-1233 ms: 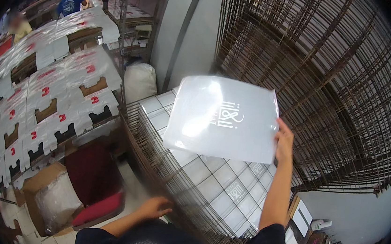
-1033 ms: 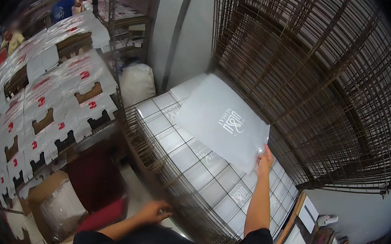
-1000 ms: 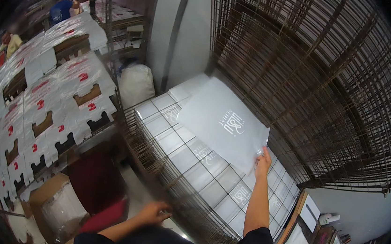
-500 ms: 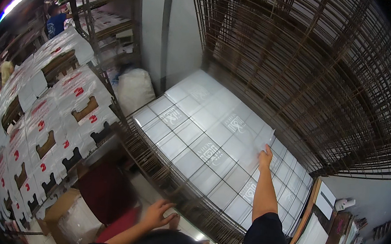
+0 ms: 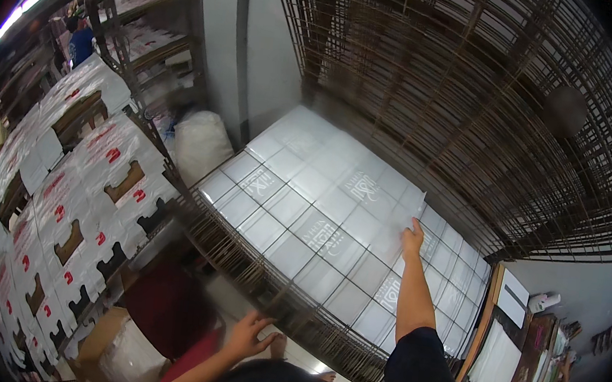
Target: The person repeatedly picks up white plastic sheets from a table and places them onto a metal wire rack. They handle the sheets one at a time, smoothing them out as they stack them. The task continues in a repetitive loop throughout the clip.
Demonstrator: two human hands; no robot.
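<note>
A translucent sheet (image 5: 352,206) with a white printed emblem lies flat on a wire rack (image 5: 352,274), whose grid shows through it; more printed sheets (image 5: 327,237) show within the grid on the near side. The person's right hand (image 5: 411,242) is at the translucent sheet's right-hand corner, index finger extended; whether its fingers pinch the edge cannot be told. The left hand (image 5: 248,336) holds nothing, its fingers loosely spread, near the rack's front side and well apart from the sheet. Further wire racks (image 5: 433,93) stand raised behind, at the upper right. To the left are a dark red chair (image 5: 170,299), an open cardboard box (image 5: 102,337) containing clear plastic, a white sack (image 5: 201,144) and rows of white pieces with red print (image 5: 92,192). A co-worker in blue (image 5: 81,44) is farther back.
</note>
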